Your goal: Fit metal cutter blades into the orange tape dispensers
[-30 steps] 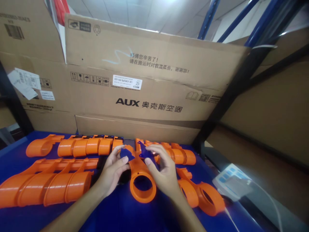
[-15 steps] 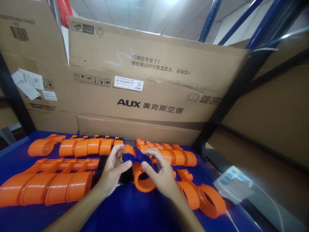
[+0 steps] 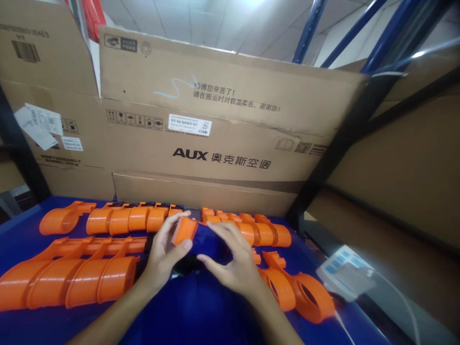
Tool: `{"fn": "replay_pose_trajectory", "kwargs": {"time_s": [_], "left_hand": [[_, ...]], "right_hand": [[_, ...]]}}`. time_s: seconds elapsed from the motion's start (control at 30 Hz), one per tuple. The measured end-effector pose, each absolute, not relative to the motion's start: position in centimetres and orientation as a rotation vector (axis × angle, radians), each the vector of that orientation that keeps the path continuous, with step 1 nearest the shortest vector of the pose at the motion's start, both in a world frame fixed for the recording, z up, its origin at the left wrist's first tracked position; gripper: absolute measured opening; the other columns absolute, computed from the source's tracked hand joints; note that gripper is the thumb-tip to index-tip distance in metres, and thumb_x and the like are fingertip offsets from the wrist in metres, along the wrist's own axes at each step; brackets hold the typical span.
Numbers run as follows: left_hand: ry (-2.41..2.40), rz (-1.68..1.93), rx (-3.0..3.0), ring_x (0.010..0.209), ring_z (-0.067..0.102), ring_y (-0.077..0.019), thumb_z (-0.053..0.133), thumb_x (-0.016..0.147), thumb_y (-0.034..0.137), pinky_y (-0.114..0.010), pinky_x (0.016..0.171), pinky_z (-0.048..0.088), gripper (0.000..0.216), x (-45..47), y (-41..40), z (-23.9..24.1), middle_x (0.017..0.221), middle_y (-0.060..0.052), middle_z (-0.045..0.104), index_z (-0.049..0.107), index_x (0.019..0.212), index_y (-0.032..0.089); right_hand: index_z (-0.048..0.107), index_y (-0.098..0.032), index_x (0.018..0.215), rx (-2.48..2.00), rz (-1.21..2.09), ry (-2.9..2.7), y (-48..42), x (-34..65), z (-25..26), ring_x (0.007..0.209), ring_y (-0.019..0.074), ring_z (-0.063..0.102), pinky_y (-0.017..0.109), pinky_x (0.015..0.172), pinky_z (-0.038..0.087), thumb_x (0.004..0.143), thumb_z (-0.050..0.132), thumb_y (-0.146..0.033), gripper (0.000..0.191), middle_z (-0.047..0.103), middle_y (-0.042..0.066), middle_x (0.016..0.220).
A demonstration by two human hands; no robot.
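In front of me, both hands are around a plastic part with an orange end [image 3: 185,231] and a dark blue body [image 3: 209,242]. My left hand [image 3: 166,249] is closed on its orange end, thumb in front and fingers behind. Over the blue body, my right hand [image 3: 233,256] has its fingers at the top and its thumb below. A ring on this part, if there is one, is hidden. Behind the hands stands a row of orange ring-shaped clips [image 3: 138,218], several topped with dark pieces. More orange rings [image 3: 247,234] stand just beyond my right hand.
Large orange rings with arms [image 3: 84,280] lie side by side at left on the blue table surface [image 3: 194,311]. Two more orange rings [image 3: 312,297] lie at right, near a white-and-blue box [image 3: 347,273] with a cable. A cardboard sheet [image 3: 215,191] walls off the back, beside a black post [image 3: 334,115].
The part between my hands has turned. Its orange end now faces me more and sits tilted, and the orange ring that hung below is out of sight. The view has shifted slightly.
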State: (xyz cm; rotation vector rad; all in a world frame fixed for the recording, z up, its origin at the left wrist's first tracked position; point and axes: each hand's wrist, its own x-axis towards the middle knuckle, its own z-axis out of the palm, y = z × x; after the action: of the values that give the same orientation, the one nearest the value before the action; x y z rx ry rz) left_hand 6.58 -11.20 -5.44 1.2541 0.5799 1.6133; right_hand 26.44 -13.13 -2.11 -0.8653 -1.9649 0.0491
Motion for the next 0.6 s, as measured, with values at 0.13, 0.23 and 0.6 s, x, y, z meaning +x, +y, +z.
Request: {"fn": "replay_pose_trajectory", "kwargs": {"time_s": [0.13,0.23,0.6], "left_hand": [[0.661,1.596,1.318,0.132,0.059,-0.0334,0.082,0.079,0.03,-0.048,0.11,0.045,0.046,6.6,-11.4,-4.9,0.136,-0.013,0.067,0.06,0.119,0.024],[0.681,1.615,1.311,0.127,0.063,-0.0318,0.082,0.078,0.027,-0.046,0.107,0.048,0.044,6.7,-11.7,-4.6,0.13,-0.01,0.071,0.059,0.115,0.025],[0.734,1.656,1.271,0.114,0.069,-0.0289,0.082,0.078,0.024,-0.042,0.1,0.05,0.039,6.6,-12.2,-4.1,0.117,-0.006,0.074,0.062,0.111,0.026]], "right_hand": [[0.062,-0.028,0.135,-0.814,-0.09,-1.982,-12.9,26.3,-2.7,0.112,0.028,0.064,0.048,0.098,0.056,0.081,0.084,-0.029,0.059,0.065,0.011,0.124],[0.061,-0.029,0.137,-0.795,-0.126,-1.987,-12.8,26.1,-2.9,0.111,0.0284,0.064,0.05,0.098,0.056,0.08,0.084,-0.029,0.061,0.064,0.011,0.125],[0.056,-0.034,0.144,-0.817,-0.082,-2.018,-12.9,26.1,-2.7,0.111,0.0302,0.064,0.051,0.096,0.056,0.08,0.085,-0.032,0.07,0.064,0.01,0.125]]}}
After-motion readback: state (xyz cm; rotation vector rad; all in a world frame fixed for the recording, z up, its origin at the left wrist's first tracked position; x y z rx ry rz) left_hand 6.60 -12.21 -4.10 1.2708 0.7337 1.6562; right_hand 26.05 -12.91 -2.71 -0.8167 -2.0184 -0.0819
